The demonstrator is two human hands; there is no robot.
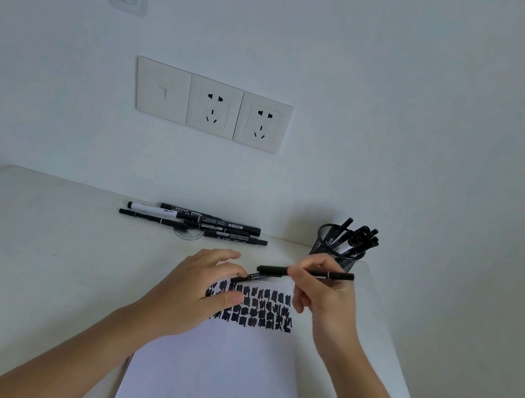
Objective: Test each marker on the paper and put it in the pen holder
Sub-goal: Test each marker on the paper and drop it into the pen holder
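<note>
Right hand (pixel 324 299) is pinching slim black plastic marker (pixel 340 275); left hand (pixel 197 288) is pinching what appears its black cap (pixel 246 277). Probably capping above scribbled white paper sheet (pixel 209 381); next move is calling for tip-to-cap alignment.

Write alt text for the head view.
A right hand grips a black marker over paper bearing rows of black test marks, the left hand touching its end. Loose markers lie near the wall; a mesh pen holder with markers stands to the right.

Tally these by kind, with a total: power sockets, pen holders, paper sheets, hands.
Power sockets: 2
Pen holder: 1
Paper sheet: 1
Hands, left hand and right hand: 2
Total: 6
</note>
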